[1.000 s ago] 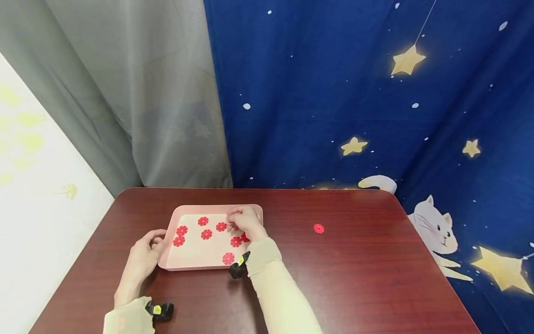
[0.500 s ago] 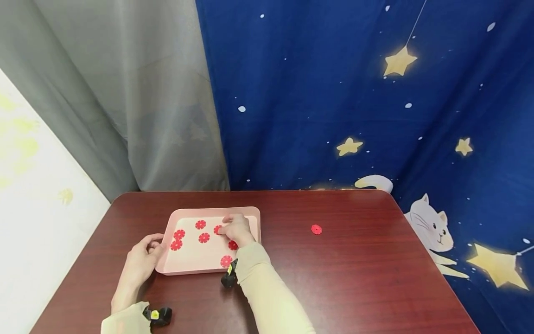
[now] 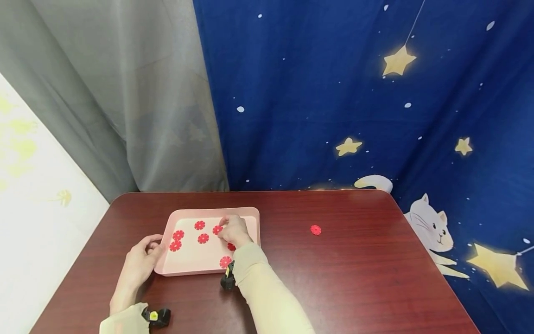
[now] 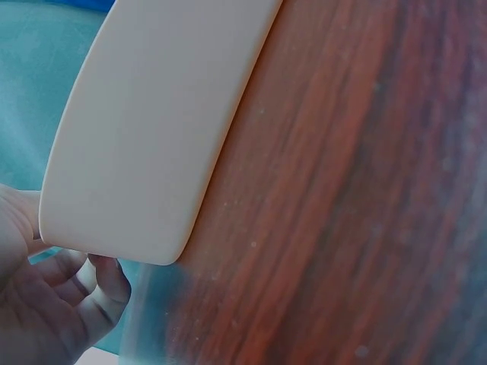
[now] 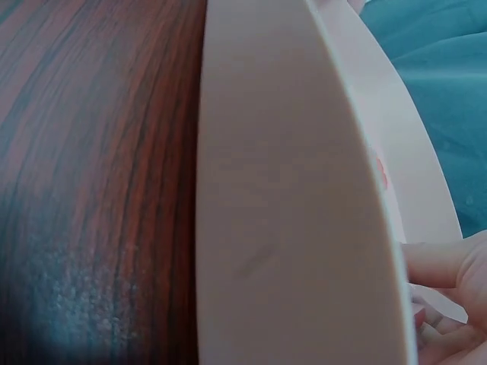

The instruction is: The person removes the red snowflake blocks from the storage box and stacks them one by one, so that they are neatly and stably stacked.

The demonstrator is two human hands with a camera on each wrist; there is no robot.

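Fingertips of the right hand bunch over a red flower-shaped disc inside the pink tray, apparently pinching its edge, though the curled knuckles hide the actual contact. The left hand rests against the tray's near-left corner, fingers loosely curled at the rim and steadying it on the dark wood-grain table. About 7 discs show in the tray; 1 more red disc lies well apart on the bare table to the right. These discs look thin, light and stiff, with notched rims that should give grip at the edge; flat on smooth plastic, they may slide before lifting. Smooth and rounded, the tray wall reads as rigid moulded plastic.
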